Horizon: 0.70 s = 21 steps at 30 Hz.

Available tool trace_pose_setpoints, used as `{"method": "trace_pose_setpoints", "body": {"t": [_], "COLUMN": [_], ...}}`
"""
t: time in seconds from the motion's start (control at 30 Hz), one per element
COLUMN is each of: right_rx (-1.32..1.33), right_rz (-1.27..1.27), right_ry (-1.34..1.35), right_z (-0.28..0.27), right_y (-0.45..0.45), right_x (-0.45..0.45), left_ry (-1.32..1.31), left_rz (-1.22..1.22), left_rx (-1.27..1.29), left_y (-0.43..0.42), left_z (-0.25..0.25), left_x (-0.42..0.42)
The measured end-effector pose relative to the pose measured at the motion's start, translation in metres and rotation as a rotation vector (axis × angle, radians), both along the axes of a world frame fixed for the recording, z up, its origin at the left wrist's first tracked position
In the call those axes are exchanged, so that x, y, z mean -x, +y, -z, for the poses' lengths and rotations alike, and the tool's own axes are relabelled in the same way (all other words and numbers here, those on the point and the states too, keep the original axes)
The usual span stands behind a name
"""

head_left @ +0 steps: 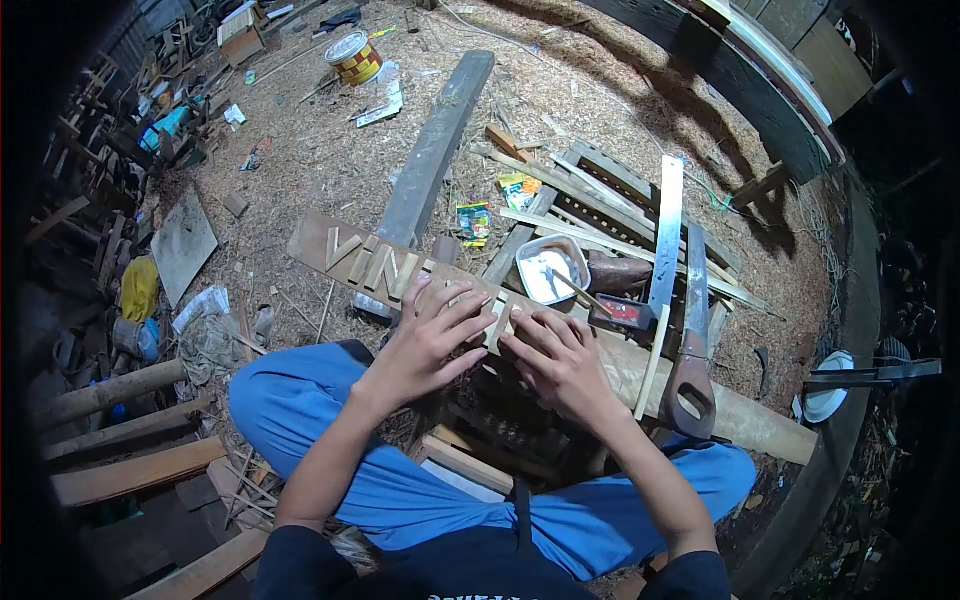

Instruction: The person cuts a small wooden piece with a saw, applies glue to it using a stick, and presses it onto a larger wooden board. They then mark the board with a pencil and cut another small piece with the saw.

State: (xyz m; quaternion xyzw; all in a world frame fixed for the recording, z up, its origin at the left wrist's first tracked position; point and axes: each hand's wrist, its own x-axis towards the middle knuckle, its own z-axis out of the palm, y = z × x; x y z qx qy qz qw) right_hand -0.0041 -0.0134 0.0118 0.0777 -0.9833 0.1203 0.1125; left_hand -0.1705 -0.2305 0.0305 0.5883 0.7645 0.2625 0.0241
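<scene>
A long wooden board (745,412) lies across in front of the lap. Several small wooden strips (376,267) sit in a row on its left half. My left hand (437,335) rests over the board at the right end of that row, fingers spread. Close beside it, my right hand (562,362) has its fingertips by a short upright strip (503,318); its fingers are bent and together, and whether they hold anything is hidden. Beyond the right hand are a white tub (551,262) with a stick in it and a small dark tray (622,312) with red inside.
A handsaw (690,375) and a metal straightedge (667,225) lie on the right. A thick beam (437,150) extends away from the board. Farther off stands a yellow and red bucket (357,62). Wooden slats (620,205) and two packets (473,224) lie on shavings.
</scene>
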Motion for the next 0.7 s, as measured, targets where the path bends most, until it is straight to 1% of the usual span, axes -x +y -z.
{"method": "trace_pose_setpoints", "body": {"t": [0.23, 0.47, 0.5, 0.53, 0.63, 0.67, 0.7], "right_rx": [0.030, 0.046, 0.042, 0.041, 0.002, 0.000, 0.006], "right_rz": [0.010, 0.009, 0.042, 0.042, 0.210, 0.214, 0.277], "right_ry": [0.042, 0.056, 0.112, 0.110, 0.178, 0.178, 0.158], "right_z": [0.000, -0.012, -0.021, -0.023, -0.032, -0.032, -0.032], "right_y": [-0.003, 0.000, -0.001, 0.002, 0.011, 0.014, 0.019], "right_x": [-0.001, -0.012, -0.016, -0.022, -0.038, -0.044, -0.052], "left_ry": [0.048, 0.079, 0.080, 0.081, 0.072, 0.071, 0.060], "left_rz": [0.001, 0.025, 0.038, 0.051, 0.092, 0.097, 0.124], "left_rx": [-0.038, -0.041, -0.044, -0.047, -0.048, -0.050, -0.055], "left_y": [0.010, 0.018, 0.020, 0.021, 0.030, 0.034, 0.038], "left_z": [-0.011, -0.013, -0.014, -0.014, -0.017, -0.017, -0.016], "left_x": [-0.001, -0.006, -0.008, -0.010, -0.016, -0.020, -0.024]}}
